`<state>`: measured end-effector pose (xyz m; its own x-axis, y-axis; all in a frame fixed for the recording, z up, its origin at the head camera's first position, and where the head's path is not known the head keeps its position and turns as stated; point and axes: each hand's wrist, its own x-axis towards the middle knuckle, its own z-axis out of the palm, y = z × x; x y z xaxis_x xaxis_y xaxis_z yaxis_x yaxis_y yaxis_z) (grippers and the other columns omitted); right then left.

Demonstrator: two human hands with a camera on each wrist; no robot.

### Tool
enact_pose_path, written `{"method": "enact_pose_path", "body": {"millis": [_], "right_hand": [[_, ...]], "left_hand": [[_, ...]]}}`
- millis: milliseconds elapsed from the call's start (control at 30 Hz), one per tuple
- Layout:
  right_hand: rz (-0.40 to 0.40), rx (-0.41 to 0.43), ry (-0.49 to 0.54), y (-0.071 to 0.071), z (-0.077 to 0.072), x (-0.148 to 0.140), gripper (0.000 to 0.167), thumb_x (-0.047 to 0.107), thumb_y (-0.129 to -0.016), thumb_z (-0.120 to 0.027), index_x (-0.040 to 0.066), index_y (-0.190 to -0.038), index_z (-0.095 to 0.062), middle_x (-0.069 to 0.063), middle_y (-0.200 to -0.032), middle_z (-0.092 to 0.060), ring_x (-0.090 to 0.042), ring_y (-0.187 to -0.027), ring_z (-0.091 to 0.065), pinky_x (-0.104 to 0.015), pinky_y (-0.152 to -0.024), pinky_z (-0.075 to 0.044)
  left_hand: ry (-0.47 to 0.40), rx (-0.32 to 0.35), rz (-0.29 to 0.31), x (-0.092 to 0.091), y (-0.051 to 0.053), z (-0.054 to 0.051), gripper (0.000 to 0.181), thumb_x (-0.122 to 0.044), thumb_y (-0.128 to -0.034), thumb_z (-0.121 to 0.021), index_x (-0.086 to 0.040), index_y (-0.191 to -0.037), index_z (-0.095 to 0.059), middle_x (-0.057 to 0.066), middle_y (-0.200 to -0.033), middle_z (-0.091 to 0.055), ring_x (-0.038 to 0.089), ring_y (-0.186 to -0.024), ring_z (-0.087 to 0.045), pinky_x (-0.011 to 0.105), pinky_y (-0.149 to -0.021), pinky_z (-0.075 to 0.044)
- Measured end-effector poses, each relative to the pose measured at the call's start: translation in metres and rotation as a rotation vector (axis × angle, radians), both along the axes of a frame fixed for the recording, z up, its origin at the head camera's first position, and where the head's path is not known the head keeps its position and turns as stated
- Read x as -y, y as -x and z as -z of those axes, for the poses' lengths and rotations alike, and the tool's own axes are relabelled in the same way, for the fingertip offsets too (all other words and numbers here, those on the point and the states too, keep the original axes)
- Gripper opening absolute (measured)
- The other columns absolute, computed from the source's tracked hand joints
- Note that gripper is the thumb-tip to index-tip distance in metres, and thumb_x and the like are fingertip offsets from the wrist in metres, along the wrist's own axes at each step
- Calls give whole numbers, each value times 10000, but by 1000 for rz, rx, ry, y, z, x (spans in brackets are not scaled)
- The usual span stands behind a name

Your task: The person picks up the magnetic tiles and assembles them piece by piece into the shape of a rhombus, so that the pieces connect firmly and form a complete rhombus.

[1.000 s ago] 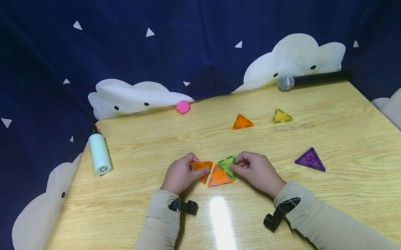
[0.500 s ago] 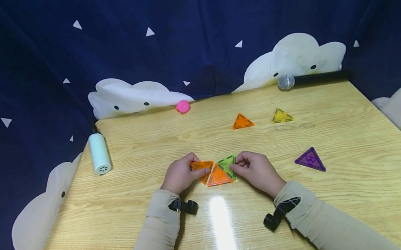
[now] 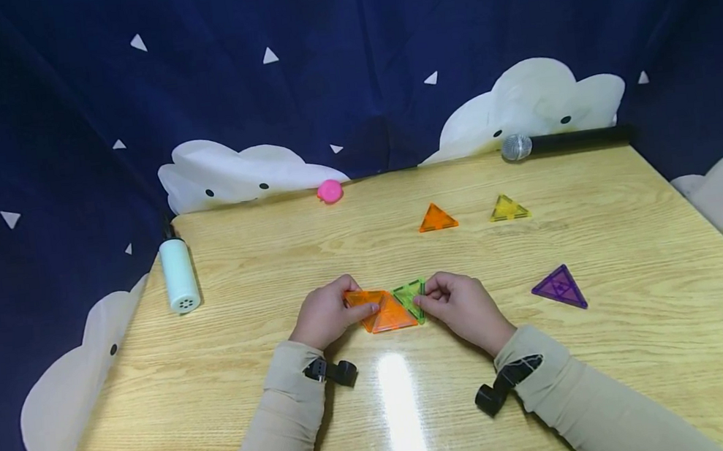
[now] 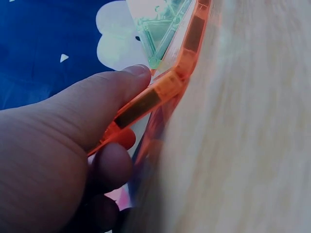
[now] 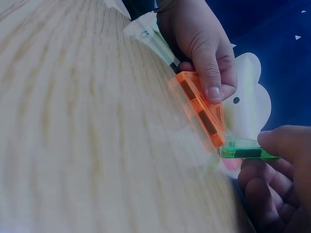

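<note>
Three translucent triangular magnetic tiles stand in a row between the hands, low over the table. My left hand (image 3: 323, 316) pinches the left orange tile (image 3: 361, 298) between thumb and fingers. Against that tile's slanted edge lies the middle orange tile (image 3: 394, 316), its edge meeting it at an angle in the left wrist view. On the other side, my right hand (image 3: 468, 311) pinches a green tile (image 3: 408, 295) by its outer edge. In the right wrist view the green tile (image 5: 243, 148) meets a lower corner of the middle orange tile (image 5: 206, 119), tilted to it.
Farther back lie another orange tile (image 3: 437, 217) and a yellow tile (image 3: 508, 208). A purple tile (image 3: 561, 287) is to the right. Along the edges are a pink round object (image 3: 330, 191), a microphone (image 3: 564, 142) and a pale blue cylinder (image 3: 179, 275).
The middle orange tile has shifted slightly left and up, closing the gap to the left-hand orange tile. Both hands stay nearly where they were, still pinching their tiles.
</note>
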<state>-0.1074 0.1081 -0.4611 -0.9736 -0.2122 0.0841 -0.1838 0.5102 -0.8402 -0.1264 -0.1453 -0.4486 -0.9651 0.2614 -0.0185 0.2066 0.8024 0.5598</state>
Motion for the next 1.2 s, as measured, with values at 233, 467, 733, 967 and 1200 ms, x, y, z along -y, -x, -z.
{"method": "enact_pose_path", "body": {"millis": [233,467,733,967,1200], "right_hand": [[-7,-9,3,0,0,0,131,221,-907,-759,124,-889,-674,47,-743,-644,-123,-669,-576,-271,-631,-478],[-3,-3,8,0,0,-1,128,217,-906,-758,119,-895,-678,42,-771,-664,-120,-682,-593,-276,-650,-493],[-2,-9,3,0,0,0,122,218,-905,-764,128,-897,-682,39,-748,-640,-130,-666,-561,-272,-624,-472],[-1,1,5,-1,-2,2,122,224,-907,-765,135,-896,-682,32,-740,-622,-144,-659,-538,-275,-603,-450],[4,4,5,-1,-1,2,126,225,-906,-766,133,-895,-681,31,-755,-632,-141,-674,-555,-276,-623,-466]], "left_hand": [[9,0,-1,0,0,0,318,-427,-846,-799,-193,-927,-599,-53,-610,-474,132,-544,-440,291,-542,-343],[11,3,0,-1,0,-1,327,-446,-848,-792,-194,-945,-608,-51,-621,-494,132,-550,-451,291,-545,-353],[-15,0,2,-1,0,2,324,-435,-849,-795,-188,-970,-623,-48,-636,-515,129,-554,-463,293,-547,-366],[-41,-13,11,-2,-1,2,308,-403,-842,-809,-187,-962,-625,-51,-627,-512,127,-546,-466,294,-541,-370],[-44,-17,6,-5,-2,3,326,-418,-842,-805,-187,-993,-633,-53,-640,-525,129,-565,-478,293,-558,-380]]}}
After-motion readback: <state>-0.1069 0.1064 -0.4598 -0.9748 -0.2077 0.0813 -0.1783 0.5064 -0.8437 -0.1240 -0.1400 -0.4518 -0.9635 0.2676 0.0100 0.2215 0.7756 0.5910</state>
